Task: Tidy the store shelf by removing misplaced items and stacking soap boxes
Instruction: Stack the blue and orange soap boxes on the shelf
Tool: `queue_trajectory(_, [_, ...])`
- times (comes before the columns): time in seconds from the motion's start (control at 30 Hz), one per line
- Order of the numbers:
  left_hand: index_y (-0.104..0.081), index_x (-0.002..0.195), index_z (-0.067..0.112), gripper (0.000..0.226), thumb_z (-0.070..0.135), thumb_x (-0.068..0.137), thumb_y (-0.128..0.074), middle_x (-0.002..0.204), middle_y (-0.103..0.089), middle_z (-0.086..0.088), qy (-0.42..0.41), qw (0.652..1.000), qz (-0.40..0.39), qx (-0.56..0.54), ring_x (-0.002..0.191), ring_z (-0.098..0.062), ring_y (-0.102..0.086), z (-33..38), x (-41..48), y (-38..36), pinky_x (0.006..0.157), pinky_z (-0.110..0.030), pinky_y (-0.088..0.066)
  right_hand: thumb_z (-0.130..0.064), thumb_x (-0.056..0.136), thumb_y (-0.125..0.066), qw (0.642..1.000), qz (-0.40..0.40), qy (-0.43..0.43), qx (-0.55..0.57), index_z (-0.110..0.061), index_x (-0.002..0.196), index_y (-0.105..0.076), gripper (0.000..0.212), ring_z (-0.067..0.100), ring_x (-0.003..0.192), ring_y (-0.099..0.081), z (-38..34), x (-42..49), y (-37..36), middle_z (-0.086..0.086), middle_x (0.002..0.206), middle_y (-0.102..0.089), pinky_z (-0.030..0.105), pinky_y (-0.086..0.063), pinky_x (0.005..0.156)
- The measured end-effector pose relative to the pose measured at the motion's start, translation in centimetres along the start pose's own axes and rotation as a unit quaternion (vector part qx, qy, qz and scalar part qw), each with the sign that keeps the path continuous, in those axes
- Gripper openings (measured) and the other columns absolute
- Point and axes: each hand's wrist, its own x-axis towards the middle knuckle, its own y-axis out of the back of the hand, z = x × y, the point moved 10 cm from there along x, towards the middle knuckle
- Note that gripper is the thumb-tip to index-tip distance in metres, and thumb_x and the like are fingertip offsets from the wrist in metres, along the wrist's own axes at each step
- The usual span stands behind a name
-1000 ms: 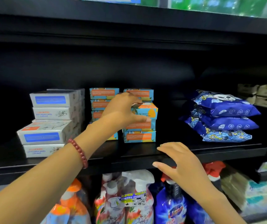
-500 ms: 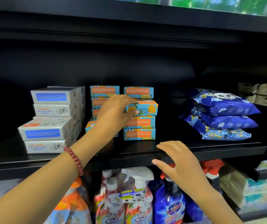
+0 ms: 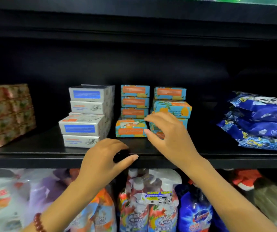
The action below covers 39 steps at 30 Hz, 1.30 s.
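Teal-and-orange soap boxes stand in two stacks on the black shelf [image 3: 33,158]. In the left stack [image 3: 134,102] the bottom box [image 3: 131,129] juts forward. One box [image 3: 173,109] in the right stack sits skewed. White soap boxes [image 3: 87,114] are piled unevenly to their left. My right hand [image 3: 168,133] reaches in front of the right stack's lower boxes with fingers spread, thumb and fingertips close to the jutting box; I cannot tell if they touch. My left hand [image 3: 104,158] rests at the shelf's front edge, fingers loosely curled, holding nothing.
Blue snack-like pouches [image 3: 260,121] are piled at the right of the shelf. Floral-wrapped packs [image 3: 7,114] are stacked at the left. Spray bottles and refill bags [image 3: 149,203] fill the shelf below. Another shelf board hangs overhead.
My left hand came back from the teal boxes down to the shelf edge. My right hand rose from the shelf edge to the teal boxes. The view shifted left.
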Motion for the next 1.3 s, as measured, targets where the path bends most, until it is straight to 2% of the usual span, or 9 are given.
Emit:
queue_trajectory(0.13, [-0.073,0.088,0.021,0.054,0.068,0.078,-0.047,0.09,-0.07,0.012,0.008,1.0,0.018,0.011,0.085,-0.007,-0.063,-0.9,-0.9,0.9,0.069,-0.021,-0.05,-0.029,0.094,-0.053,0.98,-0.192,-0.006,-0.05,-0.011,0.139,-0.042,0.049,0.021,0.131,-0.036,-0.7,2.4,-7.5,0.006,0.143,-0.043,0.034,-0.031,0.107])
queue_trajectory(0.23, [-0.074,0.092,0.021,0.054,0.066,0.076,-0.049,0.092,-0.07,0.011,0.011,1.0,0.017,0.019,0.086,-0.007,-0.063,-1.6,-1.5,1.2,0.071,-0.018,-0.047,-0.03,0.097,-0.048,0.958,-0.259,-0.024,-0.121,-0.011,0.143,-0.033,0.053,0.024,0.135,-0.029,0.2,2.6,-10.5,0.007,0.149,-0.033,0.036,-0.029,0.109])
queue_trajectory(0.37, [-0.073,0.095,0.02,0.052,0.063,0.077,-0.05,0.092,-0.071,0.01,0.007,0.999,0.032,0.025,0.087,-0.008,-0.062,-2.0,-2.0,1.6,0.072,-0.02,-0.048,-0.033,0.09,-0.058,0.962,-0.229,-0.017,-0.145,-0.014,0.133,-0.045,0.048,0.023,0.121,-0.038,-0.1,2.8,-9.9,0.006,0.133,-0.046,0.033,-0.035,0.098])
queue_trajectory(0.5, [-0.074,0.093,0.019,0.051,0.062,0.076,-0.051,0.089,-0.071,0.009,0.004,0.999,0.042,0.019,0.083,-0.011,-0.065,-1.8,-1.9,1.8,0.069,-0.022,-0.052,-0.044,0.083,-0.063,0.972,-0.215,-0.018,-0.091,-0.021,0.131,-0.049,0.055,0.02,0.114,-0.042,-0.5,3.1,-8.7,0.002,0.122,-0.051,0.034,-0.04,0.092])
queue_trajectory(0.67, [-0.074,0.093,0.021,0.05,0.063,0.076,-0.051,0.09,-0.071,0.011,0.001,0.999,0.048,0.015,0.084,-0.007,-0.061,-1.9,-1.9,1.7,0.069,-0.019,-0.048,-0.056,0.084,-0.055,0.955,-0.269,-0.054,-0.115,-0.02,0.136,-0.041,0.065,0.025,0.12,-0.044,0.2,2.3,-10.5,0.005,0.135,-0.048,0.038,-0.041,0.096])
queue_trajectory(0.83, [-0.073,0.095,0.021,0.05,0.061,0.076,-0.053,0.092,-0.071,0.01,0.001,0.999,0.048,-0.001,0.086,-0.006,-0.059,-2.1,-2.0,1.5,0.07,-0.017,-0.045,-0.057,0.081,-0.059,0.98,-0.186,-0.046,-0.063,-0.024,0.134,-0.046,0.064,0.016,0.114,-0.05,-1.1,1.6,-7.1,-0.004,0.128,-0.054,0.03,-0.043,0.085])
queue_trajectory(1.0, [-0.074,0.095,0.018,0.055,0.063,0.077,-0.048,0.093,-0.071,0.008,-0.018,0.999,0.004,0.037,0.087,-0.013,-0.066,-1.5,-1.7,1.3,0.072,-0.023,-0.05,-0.059,0.076,-0.063,0.989,-0.121,-0.082,-0.015,-0.03,0.135,-0.044,0.069,0.01,0.112,-0.05,0.7,-0.5,-1.4,-0.01,0.127,-0.054,0.032,-0.045,0.09])
queue_trajectory(1.1, [-0.074,0.092,0.019,0.054,0.064,0.075,-0.05,0.091,-0.071,0.007,-0.033,0.999,0.008,0.029,0.086,-0.014,-0.066,-0.2,-0.3,2.5,0.07,-0.026,-0.052,-0.056,0.072,-0.068,0.988,-0.124,-0.084,-0.032,-0.03,0.135,-0.045,0.072,0.007,0.119,-0.045,2.4,-2.4,0.6,-0.013,0.131,-0.051,0.023,-0.038,0.094])
queue_trajectory(1.3, [-0.064,0.118,0.016,0.044,0.038,0.08,-0.071,0.113,-0.067,-0.001,-0.05,0.997,0.051,0.0,0.107,-0.02,-0.059,3.2,7.8,5.0,0.086,-0.033,-0.047,-0.056,0.066,-0.073,0.987,-0.111,-0.104,-0.052,-0.021,0.131,-0.053,0.076,0.012,0.108,-0.051,5.7,-5.5,2.9,-0.011,0.121,-0.056,0.02,-0.034,0.083])
